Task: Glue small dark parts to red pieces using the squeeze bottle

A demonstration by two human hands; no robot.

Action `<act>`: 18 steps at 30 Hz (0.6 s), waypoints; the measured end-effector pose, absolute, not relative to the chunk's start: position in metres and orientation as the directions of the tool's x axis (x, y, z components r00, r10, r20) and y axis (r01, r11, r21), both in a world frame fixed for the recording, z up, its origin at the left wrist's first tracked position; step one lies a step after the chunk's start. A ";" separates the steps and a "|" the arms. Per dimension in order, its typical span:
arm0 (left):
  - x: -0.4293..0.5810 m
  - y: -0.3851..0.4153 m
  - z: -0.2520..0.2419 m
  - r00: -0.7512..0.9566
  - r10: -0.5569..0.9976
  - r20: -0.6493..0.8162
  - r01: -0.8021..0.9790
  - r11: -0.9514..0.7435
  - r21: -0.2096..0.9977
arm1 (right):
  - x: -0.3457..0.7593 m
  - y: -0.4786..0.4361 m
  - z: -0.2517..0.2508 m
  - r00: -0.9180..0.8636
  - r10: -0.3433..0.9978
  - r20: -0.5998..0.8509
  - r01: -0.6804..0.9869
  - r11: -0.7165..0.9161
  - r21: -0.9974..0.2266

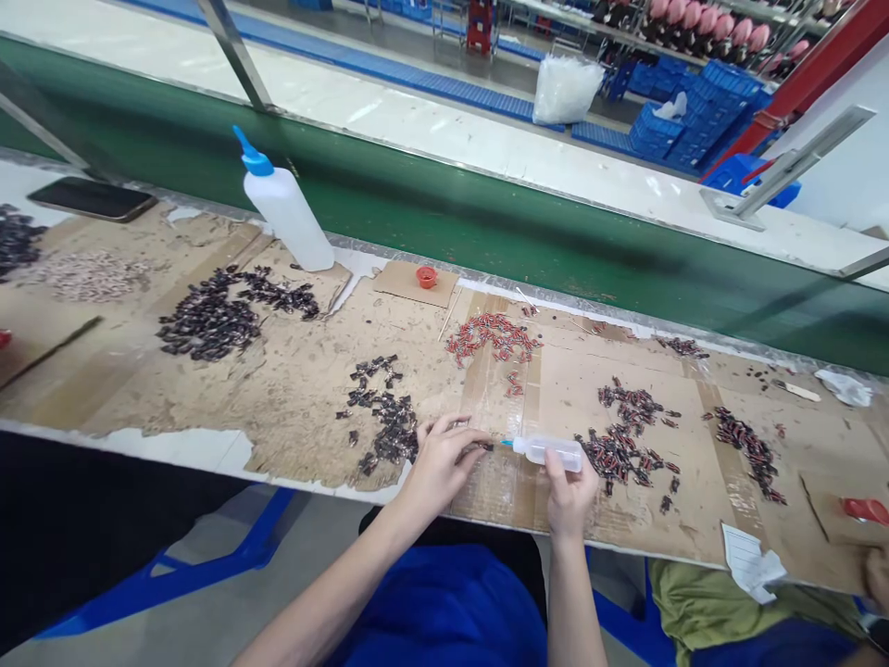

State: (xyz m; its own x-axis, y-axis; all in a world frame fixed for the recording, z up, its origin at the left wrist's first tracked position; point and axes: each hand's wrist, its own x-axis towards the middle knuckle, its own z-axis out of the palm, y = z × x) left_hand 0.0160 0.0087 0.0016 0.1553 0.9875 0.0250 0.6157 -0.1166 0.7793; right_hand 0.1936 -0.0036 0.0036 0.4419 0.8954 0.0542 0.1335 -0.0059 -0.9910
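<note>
My left hand (444, 459) pinches a small dark part (487, 446) between thumb and fingers. In my right hand (571, 491) is a small clear squeeze bottle (548, 453), lying nearly level with its thin blue-green tip pointing left at the dark part. Left of my left hand lies a pile of dark small parts (393, 426). Beyond my hands is a heap of red small parts (490, 335). To the right of the bottle spreads a pile of mixed dark and red parts (618, 454).
A large white bottle with a blue nozzle (290, 218) stands at the back left, near a phone (93, 198). A red cup (426, 276) sits on a cardboard piece. A person's hand (876, 579) shows at the right edge. A green belt (431, 227) runs behind the cardboard-covered table (292, 389).
</note>
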 end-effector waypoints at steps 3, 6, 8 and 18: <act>0.018 0.009 0.003 0.142 0.990 0.023 0.620 -0.106 0.777 | 0.191 -0.004 0.009 0.425 0.900 0.097 0.200 0.011 -0.980; 0.018 0.010 0.005 0.129 0.992 -0.003 0.626 -0.079 0.776 | 0.190 -0.004 0.011 0.425 0.899 0.107 0.224 0.010 -0.975; 0.019 0.010 0.007 0.124 0.992 -0.022 0.625 -0.061 0.779 | 0.191 -0.004 0.010 0.424 0.900 0.100 0.230 0.000 -0.973; 0.019 0.011 0.010 0.125 0.990 -0.063 0.614 -0.027 0.789 | 0.189 -0.003 0.007 0.364 0.929 0.062 0.243 -0.031 -0.969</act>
State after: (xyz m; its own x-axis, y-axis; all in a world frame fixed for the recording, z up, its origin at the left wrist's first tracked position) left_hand 0.0188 0.0108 0.0103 0.1251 0.9901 -0.0631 0.6136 -0.0273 0.7892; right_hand 0.1889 -0.0030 0.0070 0.3642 0.9293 0.0618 0.2434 -0.0310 -0.9694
